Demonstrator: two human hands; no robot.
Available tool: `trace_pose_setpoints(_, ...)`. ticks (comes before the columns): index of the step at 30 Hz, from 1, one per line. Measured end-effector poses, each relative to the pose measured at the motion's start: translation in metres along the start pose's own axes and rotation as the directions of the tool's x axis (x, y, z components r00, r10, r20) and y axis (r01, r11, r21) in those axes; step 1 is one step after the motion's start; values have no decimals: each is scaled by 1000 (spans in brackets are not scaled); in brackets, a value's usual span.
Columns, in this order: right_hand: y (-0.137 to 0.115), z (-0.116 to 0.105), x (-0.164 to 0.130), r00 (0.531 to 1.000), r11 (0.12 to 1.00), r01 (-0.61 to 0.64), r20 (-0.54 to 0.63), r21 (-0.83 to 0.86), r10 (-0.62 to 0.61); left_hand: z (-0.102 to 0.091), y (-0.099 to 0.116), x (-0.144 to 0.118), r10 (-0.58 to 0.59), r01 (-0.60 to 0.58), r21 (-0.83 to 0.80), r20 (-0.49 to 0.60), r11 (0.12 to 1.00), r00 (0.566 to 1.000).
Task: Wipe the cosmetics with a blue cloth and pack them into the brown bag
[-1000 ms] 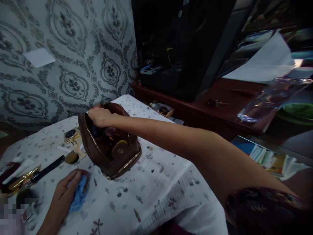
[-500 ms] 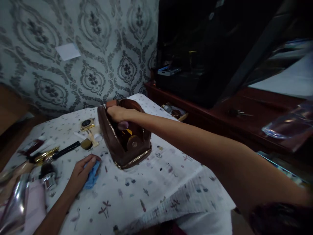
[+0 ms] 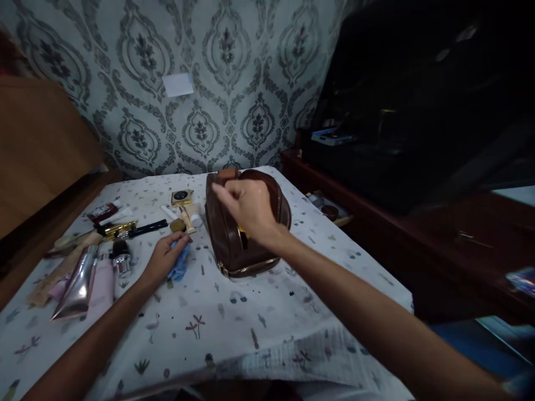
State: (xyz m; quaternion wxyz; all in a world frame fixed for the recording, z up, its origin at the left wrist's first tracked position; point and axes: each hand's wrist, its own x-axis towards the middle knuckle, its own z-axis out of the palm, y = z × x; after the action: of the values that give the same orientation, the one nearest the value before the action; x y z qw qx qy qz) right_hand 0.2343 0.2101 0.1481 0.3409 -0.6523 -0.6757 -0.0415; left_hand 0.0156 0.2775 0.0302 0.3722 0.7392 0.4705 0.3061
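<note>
A brown leather pouch (image 3: 231, 245) with a gold zip stands open on the patterned white tablecloth (image 3: 234, 328). My right hand (image 3: 247, 207) hovers just above its opening, fingers loosely curled, with nothing visible in them. My left hand (image 3: 163, 257) rests to the left of the pouch, its fingers on a crumpled blue cloth (image 3: 180, 266). The inside of the pouch is mostly hidden behind my right hand.
Cosmetics lie left of the pouch: a gold compact (image 3: 181, 196), a black stick (image 3: 144, 227), a small bottle (image 3: 121, 262) and silver and pink tubes (image 3: 79, 284). A dark wooden cabinet (image 3: 376, 223) stands close on the right, a wallpapered wall behind.
My right hand has come up out of the pouch and now hovers over it. The view has swung left. My left hand has stayed on the blue cloth.
</note>
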Motion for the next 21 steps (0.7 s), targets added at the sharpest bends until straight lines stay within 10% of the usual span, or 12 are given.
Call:
trace_pose_setpoints(6,-41,60,-58,811,838,508,218,198,-543,-27,2,57,123,-79,254,-164,964,979)
trace_pose_setpoints(14,-37,156,-55,921,886,-127,385,445,-62,-46,-15,122,85,83,569,-263,818,961)
trace_pose_setpoints(21,-34,160,-59,918,867,-173,396,468,-30,-42,-25,163,84,50,717,-151,695,985)
